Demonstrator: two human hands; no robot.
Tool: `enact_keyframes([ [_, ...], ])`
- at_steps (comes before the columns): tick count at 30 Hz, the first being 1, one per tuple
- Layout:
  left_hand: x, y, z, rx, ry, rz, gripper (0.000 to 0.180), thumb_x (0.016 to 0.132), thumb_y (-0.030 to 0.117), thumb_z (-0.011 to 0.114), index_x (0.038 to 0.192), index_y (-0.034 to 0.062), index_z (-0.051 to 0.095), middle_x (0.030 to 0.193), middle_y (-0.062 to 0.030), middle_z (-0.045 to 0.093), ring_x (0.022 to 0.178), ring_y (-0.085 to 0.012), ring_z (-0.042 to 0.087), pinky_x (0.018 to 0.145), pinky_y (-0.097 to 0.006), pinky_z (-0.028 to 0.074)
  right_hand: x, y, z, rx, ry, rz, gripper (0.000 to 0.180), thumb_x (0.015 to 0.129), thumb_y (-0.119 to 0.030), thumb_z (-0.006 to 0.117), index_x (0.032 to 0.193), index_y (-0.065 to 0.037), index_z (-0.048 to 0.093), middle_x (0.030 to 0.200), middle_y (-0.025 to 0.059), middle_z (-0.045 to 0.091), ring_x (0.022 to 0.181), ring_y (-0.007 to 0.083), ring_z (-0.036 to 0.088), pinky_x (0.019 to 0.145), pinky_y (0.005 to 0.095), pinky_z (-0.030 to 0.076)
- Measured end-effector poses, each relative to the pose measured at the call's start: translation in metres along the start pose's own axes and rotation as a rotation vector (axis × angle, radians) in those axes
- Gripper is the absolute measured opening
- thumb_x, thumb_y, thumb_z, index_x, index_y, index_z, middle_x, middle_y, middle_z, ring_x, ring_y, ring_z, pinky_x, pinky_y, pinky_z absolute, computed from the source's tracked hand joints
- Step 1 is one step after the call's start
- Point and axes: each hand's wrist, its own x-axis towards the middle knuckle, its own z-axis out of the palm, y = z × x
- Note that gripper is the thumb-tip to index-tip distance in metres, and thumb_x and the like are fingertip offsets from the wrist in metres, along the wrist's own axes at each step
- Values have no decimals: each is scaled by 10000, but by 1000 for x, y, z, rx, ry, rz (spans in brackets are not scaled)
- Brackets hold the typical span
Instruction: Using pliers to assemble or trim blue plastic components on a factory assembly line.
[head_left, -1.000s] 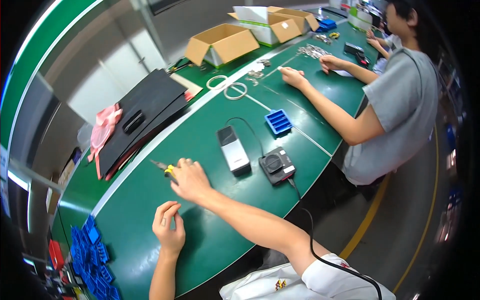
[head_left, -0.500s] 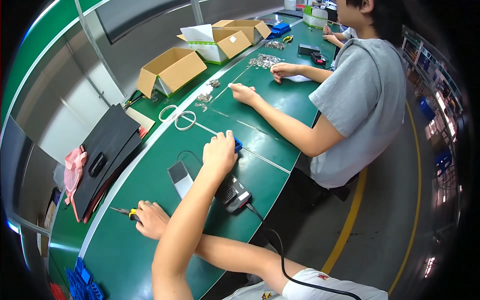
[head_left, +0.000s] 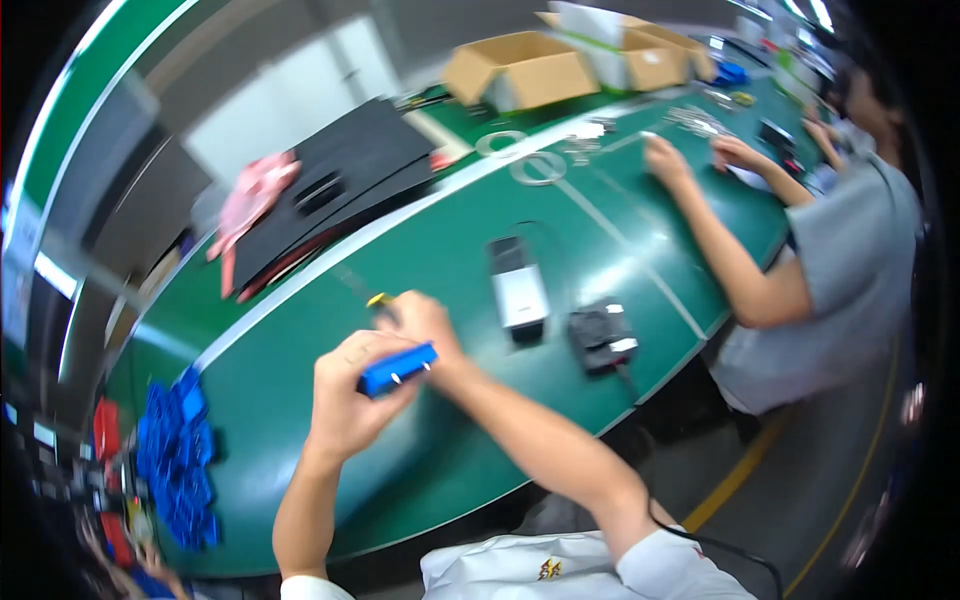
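My left hand (head_left: 350, 395) grips a small blue plastic block (head_left: 398, 369) between thumb and fingers, with two tiny pale metal bits showing along its lower side. Just beyond it, my right hand (head_left: 422, 325) is closed on needle-nose pliers with yellow-and-black handles (head_left: 380, 301); their jaws point away to the far left and are blurred. The left hand partly overlaps the right wrist. Both hands are above the green table (head_left: 290, 400).
A pile of blue plastic parts (head_left: 178, 460) lies at left. To the right are a grey-and-black device (head_left: 518, 285) and a black corded unit (head_left: 603, 335). White rings (head_left: 538, 168), cardboard boxes (head_left: 530, 75) and black sheets (head_left: 335, 190) lie beyond. A co-worker (head_left: 820, 260) sits at right.
My left hand has come back from the right with the blue block and is now beside the right hand. The view has swung left, showing more of the blue pile.
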Motion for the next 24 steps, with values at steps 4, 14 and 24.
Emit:
enact_keyframes([
  [4, -62, -56, -45, 30, 296, -316, 292, 699, 31, 718, 987, 20, 665, 904, -103, 666, 849, -199, 647, 773, -283, 494, -10, -18, -12, 275, -117, 147, 268, 822, -236, 619, 847, 31, 639, 688, 178, 622, 624, 241, 623, 591, 366, 467],
  [14, -119, -112, -63, -130, 626, -454, 320, 737, 63, 727, 1048, 25, 665, 968, -84, 647, 873, -178, 611, 810, -289, 480, -61, -74, -2, 179, -639, 144, 204, 856, -153, 632, 934, 33, 662, 771, 9, 616, 690, 67, 506, 632, 233, 411],
  [24, -119, -113, -76, 319, 582, -304, 275, 680, -46, 684, 945, 27, 659, 840, -103, 619, 796, -243, 615, 705, -321, 496, -67, -62, 10, 410, -471, 185, 175, 849, -140, 634, 861, 35, 638, 703, 16, 538, 626, 75, 448, 549, 257, 357],
])
